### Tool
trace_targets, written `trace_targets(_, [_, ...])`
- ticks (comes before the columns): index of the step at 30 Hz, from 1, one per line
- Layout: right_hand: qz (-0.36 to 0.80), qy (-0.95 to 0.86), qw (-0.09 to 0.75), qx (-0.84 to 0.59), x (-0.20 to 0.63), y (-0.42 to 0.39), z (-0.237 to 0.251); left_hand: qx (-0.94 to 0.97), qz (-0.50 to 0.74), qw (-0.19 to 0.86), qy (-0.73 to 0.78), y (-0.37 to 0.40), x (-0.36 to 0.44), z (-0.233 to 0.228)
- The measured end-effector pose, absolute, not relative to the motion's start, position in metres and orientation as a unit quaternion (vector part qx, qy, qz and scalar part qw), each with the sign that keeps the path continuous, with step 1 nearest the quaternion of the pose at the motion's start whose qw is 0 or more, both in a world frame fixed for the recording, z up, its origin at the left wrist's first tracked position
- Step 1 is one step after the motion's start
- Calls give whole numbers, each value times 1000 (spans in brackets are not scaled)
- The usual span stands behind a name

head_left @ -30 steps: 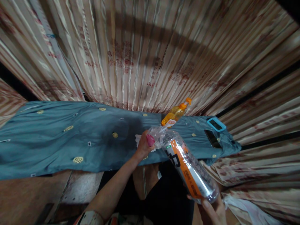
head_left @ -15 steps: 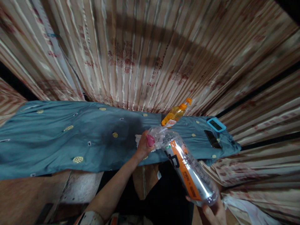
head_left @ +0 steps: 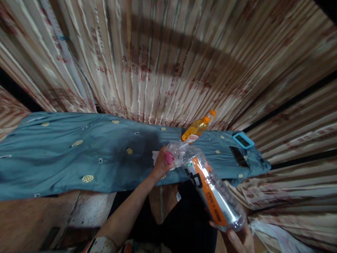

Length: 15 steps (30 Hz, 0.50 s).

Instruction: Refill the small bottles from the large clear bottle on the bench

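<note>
A large clear plastic bottle (head_left: 207, 188) with an orange and silver label slants across in front of me, its pink cap (head_left: 169, 157) pointing up and left. At the capped end, my left hand (head_left: 160, 164) is closed around the neck. My right hand (head_left: 240, 239) grips the bottle's base at the lower right. A white tissue or paper (head_left: 154, 156) with a wavy edge lies on the cloth, partly covered by my left hand. Just behind the bottle is an orange pump bottle (head_left: 195, 130) of yellow liquid, standing on the cloth.
A blue-green patterned cloth (head_left: 113, 168) covers the long narrow table. A dark phone (head_left: 239, 156) and a light-blue framed device (head_left: 243, 140) lie at its right end. Beige pleated curtains (head_left: 158, 70) hang close behind and at the right. My legs are beneath the table edge.
</note>
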State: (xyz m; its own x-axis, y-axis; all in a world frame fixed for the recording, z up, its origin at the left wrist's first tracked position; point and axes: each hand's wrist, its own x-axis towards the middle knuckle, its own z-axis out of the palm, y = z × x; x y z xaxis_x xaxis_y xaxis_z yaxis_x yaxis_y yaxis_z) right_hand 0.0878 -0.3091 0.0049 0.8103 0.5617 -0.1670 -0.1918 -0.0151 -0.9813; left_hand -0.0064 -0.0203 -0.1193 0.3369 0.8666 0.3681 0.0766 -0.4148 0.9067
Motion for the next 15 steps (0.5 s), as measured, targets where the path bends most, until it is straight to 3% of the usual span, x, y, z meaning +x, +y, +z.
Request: trace_targets(15, [267,-130,683,-667,87,-308,6,708,461,423,328,-21,-8,-114])
